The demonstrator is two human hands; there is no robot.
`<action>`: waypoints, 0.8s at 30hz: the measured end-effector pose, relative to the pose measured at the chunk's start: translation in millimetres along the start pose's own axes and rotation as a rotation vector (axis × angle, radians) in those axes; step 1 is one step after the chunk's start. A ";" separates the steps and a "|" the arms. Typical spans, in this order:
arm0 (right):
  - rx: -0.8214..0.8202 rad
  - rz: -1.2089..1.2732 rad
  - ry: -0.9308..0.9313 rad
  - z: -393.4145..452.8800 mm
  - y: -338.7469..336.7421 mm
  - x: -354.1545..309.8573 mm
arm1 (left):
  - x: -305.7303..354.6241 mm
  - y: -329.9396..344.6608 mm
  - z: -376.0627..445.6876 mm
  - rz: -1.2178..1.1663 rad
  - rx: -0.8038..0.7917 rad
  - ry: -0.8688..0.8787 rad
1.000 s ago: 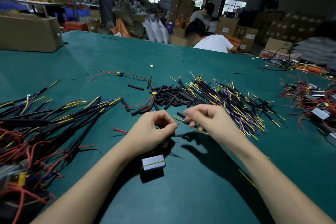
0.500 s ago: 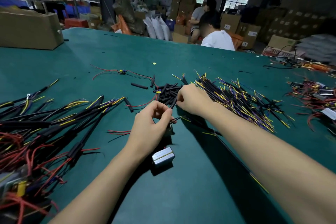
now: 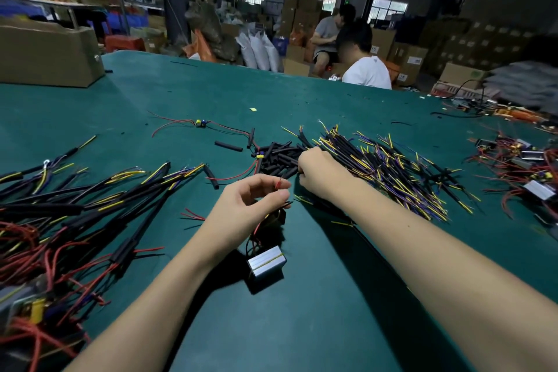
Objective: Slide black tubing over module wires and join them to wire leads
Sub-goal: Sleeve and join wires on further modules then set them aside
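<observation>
The left hand (image 3: pixel 253 205) pinches thin red and black module wires (image 3: pixel 279 183) above the small silver box-shaped module (image 3: pixel 267 263). The right hand (image 3: pixel 320 174), fingers curled, reaches into the pile of short black tubing pieces (image 3: pixel 279 157) just beyond.

No legible text, white labels on stacked cardboard boxes (image 3: pixel 407 62) beyond the green worktop's far edge too blurred to read (only dark smudges), silver module (image 3: pixel 267 263) near the front edge bears yellow lines, no readable marking
</observation>
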State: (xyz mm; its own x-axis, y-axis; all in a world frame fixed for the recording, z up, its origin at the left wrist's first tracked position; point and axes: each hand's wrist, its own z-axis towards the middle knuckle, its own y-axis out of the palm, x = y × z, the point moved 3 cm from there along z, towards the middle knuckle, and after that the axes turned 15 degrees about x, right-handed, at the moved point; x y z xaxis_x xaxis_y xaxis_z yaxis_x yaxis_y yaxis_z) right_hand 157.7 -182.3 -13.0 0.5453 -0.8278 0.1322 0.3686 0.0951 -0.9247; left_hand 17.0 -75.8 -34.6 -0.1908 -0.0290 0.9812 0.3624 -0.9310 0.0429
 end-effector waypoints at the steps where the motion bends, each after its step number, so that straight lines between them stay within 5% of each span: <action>1: 0.000 -0.032 -0.015 1.3 0.5 -1.1 | 0.5 -0.6 0.2 -0.016 -0.016 0.001; 9: 0.113 -0.014 -0.061 0.0 2.4 9.3 | -1.3 -1.4 0.8 -0.034 -0.079 0.022; 11: 0.315 0.247 0.020 -12.2 -6.0 13.1 | -2.5 -0.2 1.3 -0.048 -0.065 0.015; 14: 0.614 0.967 0.402 -45.3 -25.7 12.4 | -2.3 5.1 2.1 -0.091 -0.023 0.015; 19: 0.414 1.776 0.803 -108.0 -28.3 -2.0 | -2.9 15.8 1.9 -0.034 0.115 0.097; 24: 0.377 1.920 0.886 -130.6 -28.1 -10.4 | -3.5 17.3 -2.0 0.026 0.134 0.140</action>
State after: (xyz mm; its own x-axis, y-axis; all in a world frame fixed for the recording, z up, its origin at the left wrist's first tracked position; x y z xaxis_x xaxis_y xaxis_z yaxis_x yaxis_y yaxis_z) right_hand 43.3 -248.5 -35.0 -0.0314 0.4366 -0.8991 0.0879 0.8973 0.4327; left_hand 22.1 -92.5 -37.7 -0.3011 -0.1115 0.9470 0.4850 -0.8730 0.0514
